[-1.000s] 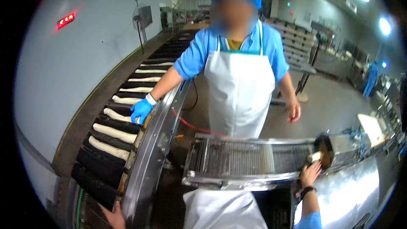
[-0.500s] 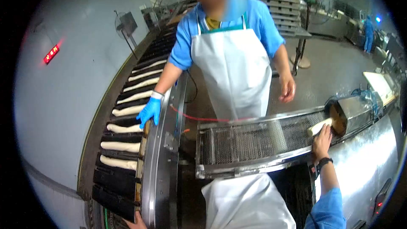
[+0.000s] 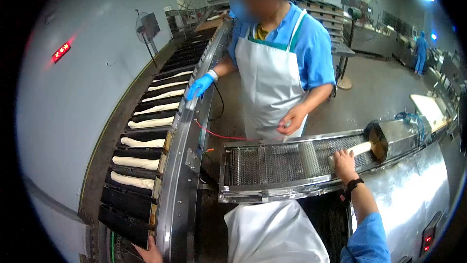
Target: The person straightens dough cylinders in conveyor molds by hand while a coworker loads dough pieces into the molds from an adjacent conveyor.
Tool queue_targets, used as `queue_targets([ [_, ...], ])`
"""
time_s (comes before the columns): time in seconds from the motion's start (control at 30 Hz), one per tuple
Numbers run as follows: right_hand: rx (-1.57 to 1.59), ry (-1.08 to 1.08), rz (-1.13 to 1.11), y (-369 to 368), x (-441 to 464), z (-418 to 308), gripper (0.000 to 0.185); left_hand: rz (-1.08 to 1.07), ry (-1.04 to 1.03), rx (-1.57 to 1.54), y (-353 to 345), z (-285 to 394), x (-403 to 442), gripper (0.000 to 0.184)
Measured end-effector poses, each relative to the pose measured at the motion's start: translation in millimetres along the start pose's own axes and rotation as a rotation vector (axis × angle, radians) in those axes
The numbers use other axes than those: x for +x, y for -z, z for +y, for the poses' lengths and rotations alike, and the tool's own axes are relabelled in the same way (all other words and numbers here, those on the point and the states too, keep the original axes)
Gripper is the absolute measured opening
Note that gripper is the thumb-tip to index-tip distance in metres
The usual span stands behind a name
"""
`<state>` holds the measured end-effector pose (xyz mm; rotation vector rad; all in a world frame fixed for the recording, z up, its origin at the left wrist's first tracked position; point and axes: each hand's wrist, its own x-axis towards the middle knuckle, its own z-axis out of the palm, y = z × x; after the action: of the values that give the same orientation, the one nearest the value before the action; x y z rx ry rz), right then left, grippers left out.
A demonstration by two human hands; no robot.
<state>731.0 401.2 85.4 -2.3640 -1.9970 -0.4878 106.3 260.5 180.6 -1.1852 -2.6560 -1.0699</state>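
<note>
My right hand (image 3: 345,165), with a dark band on the wrist, is closed over the near end of a pale dough roll (image 3: 361,148) on the mesh conveyor (image 3: 287,162). The roll's far end lies at the opening of a metal housing (image 3: 401,139). At the bottom left, my left hand (image 3: 152,252) touches the end of the nearest black tray (image 3: 124,224); its fingers are partly hidden. Beyond it, long dough strips (image 3: 132,180) lie in several black trays along the left conveyor.
A co-worker in a white apron (image 3: 270,83) stands across the mesh conveyor, a blue-gloved hand (image 3: 200,86) by the left conveyor's metal rail (image 3: 182,165). A fan (image 3: 147,25) stands by the wall. Stacked trays (image 3: 323,19) and another person (image 3: 421,53) are farther back.
The dough roll extends farther out of the housing, and my right hand has moved left with its end. The co-worker's gloved hand has left the dough strips; their bare hand is nearer the mesh conveyor.
</note>
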Motion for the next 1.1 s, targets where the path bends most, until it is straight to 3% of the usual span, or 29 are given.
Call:
queue_targets([
  [0.03,0.024,-0.026,-0.063,-4.0,-0.9,2.4,0.023,0.113,-0.244,-0.127,1.0,-0.5,-2.9,0.072],
  [0.07,-0.015,-0.013,-0.079,19.1,-2.5,-8.0,0.022,-0.049,-0.037,-0.105,11.9,8.7,-5.9,0.055],
  [0.13,-0.064,0.026,-0.118,32.1,-5.9,-14.9,0.021,-0.010,0.165,-0.010,-43.3,-88.8,15.5,0.080],
  [0.17,0.013,-0.033,-0.145,24.1,-2.9,-14.6,0.035,0.003,0.266,0.033,-71.3,-139.0,26.1,0.096],
  [0.2,0.091,-0.092,-0.164,21.4,1.7,-16.6,0.050,-0.006,0.334,0.017,-64.2,-120.3,21.8,0.100],
  [0.23,0.080,-0.064,-0.165,31.4,4.6,-19.9,0.050,-0.003,0.364,0.020,-60.4,-115.9,22.7,0.100],
  [0.33,0.700,-0.045,0.040,83.7,16.8,-28.5,0.062,-0.025,0.208,-0.084,-55.9,-120.4,15.6,0.106],
  [0.43,1.418,0.059,-0.011,225.8,13.3,-82.6,0.031,-0.073,0.262,-0.090,-35.2,-96.4,10.3,0.109],
  [0.47,1.544,0.175,0.026,241.6,17.3,-86.7,0.033,-0.057,0.250,-0.066,-33.8,-98.4,10.4,0.109],
  [0.5,1.654,0.176,0.230,249.7,21.3,-99.7,0.038,-0.044,0.226,-0.042,-34.3,-102.1,9.9,0.110],
  [0.53,1.794,0.249,0.060,268.7,24.6,-102.3,0.049,-0.036,0.223,-0.058,-33.4,-103.9,8.7,0.111],
  [0.6,2.063,0.436,-0.055,313.9,6.5,-148.8,0.052,-0.009,0.226,-0.076,-29.6,-100.5,8.5,0.112],
  [0.63,2.099,0.600,-0.167,333.9,-6.4,-179.5,0.052,-0.019,0.243,-0.080,-28.0,-97.7,8.4,0.113],
  [0.73,2.140,0.829,-0.479,354.7,-27.7,-248.8,0.097,-0.027,0.234,-0.114,-23.1,-105.3,10.0,0.115],
  [0.83,2.154,0.873,-0.691,335.3,-36.1,-256.6,0.088,-0.005,0.185,-0.157,-25.1,-114.1,7.3,0.115],
  [0.97,1.930,0.593,-0.606,266.2,-27.7,-221.6,0.067,0.004,0.235,-0.153,-15.9,-134.5,5.0,0.114],
  [1.1,1.413,0.163,-0.332,117.3,-2.6,-124.8,0.062,-0.023,0.284,-0.172,-8.0,-143.9,5.0,0.113],
])
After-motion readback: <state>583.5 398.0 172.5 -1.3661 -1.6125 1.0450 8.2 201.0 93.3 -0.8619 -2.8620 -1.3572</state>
